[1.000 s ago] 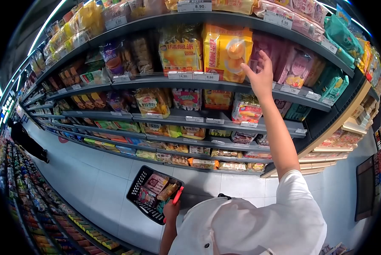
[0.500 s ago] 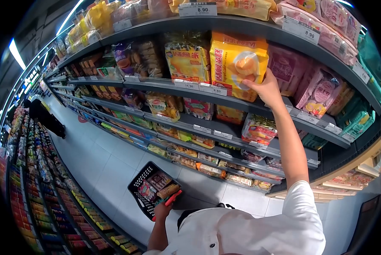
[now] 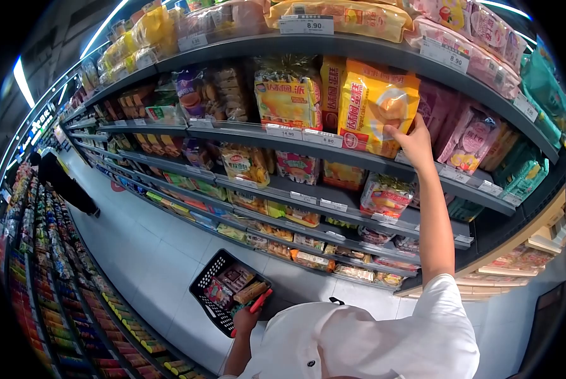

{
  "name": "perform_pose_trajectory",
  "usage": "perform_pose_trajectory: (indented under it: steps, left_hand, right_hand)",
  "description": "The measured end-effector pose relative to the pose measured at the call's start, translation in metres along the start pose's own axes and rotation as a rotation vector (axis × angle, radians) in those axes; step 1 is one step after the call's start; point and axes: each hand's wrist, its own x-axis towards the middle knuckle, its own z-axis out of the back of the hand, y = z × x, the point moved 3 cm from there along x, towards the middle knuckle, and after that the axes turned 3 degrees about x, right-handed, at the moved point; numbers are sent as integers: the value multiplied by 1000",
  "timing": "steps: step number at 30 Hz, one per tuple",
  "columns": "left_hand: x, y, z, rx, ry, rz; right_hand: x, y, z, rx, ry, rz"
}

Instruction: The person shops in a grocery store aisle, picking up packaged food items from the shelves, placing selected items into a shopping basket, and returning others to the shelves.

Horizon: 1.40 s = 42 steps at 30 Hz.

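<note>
My right hand (image 3: 413,142) is closed on the lower right side of a yellow bag of cakes (image 3: 376,104), thumb across its front. The bag is upright and stands out past the shelf's front edge, and another yellow bag (image 3: 331,82) shows behind it. Down at my left, my left hand (image 3: 245,321) grips the red handle of a black shopping basket (image 3: 201,295). Several packages lie in the basket, among them a pink one (image 3: 218,294) and a brown bread-like pack (image 3: 250,292).
Shelves (image 3: 220,129) of packaged bread and cakes with price tags curve around in front of me. A second shelf row (image 3: 62,265) runs along the left. Down the tiled aisle (image 3: 137,234) stands a person in dark clothes (image 3: 65,180).
The yellow bag has come forward off its place with my right hand, uncovering a like bag behind it. My left hand still holds the basket.
</note>
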Motion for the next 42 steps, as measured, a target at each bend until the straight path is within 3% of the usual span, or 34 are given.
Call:
perform_pose_trajectory:
  steps: [1, 4, 7, 10, 13, 18, 19, 25, 42]
  left_hand:
    - [0, 3, 0, -9, 6, -19]
    - [1, 4, 3, -124, 5, -40]
    - [-1, -1, 9, -65, 23, -11]
    - [-5, -5, 14, -51, 5, 9]
    - [-1, 2, 6, -84, -15, 0]
    - [-5, 1, 8, -125, -75, -18]
    - [-8, 2, 9, -143, -100, -26]
    - [-11, 5, 4, -122, -159, -46]
    - [-8, 2, 10, -100, -106, -29]
  right_hand:
    - [-5, 4, 0, -28, 12, -38]
    - [-32, 30, 1, -423, -379, 381]
    - [-71, 69, -2, -364, -489, 613]
    - [-90, 107, -39, -227, -294, 825]
    - [-74, 126, -92, -57, -19, 664]
    - [1, 113, -165, -104, 146, 430]
    - [12, 113, -174, -244, 70, 492]
    - [50, 122, -190, -514, 72, 321]
    - [41, 112, -196, -415, -35, 466]
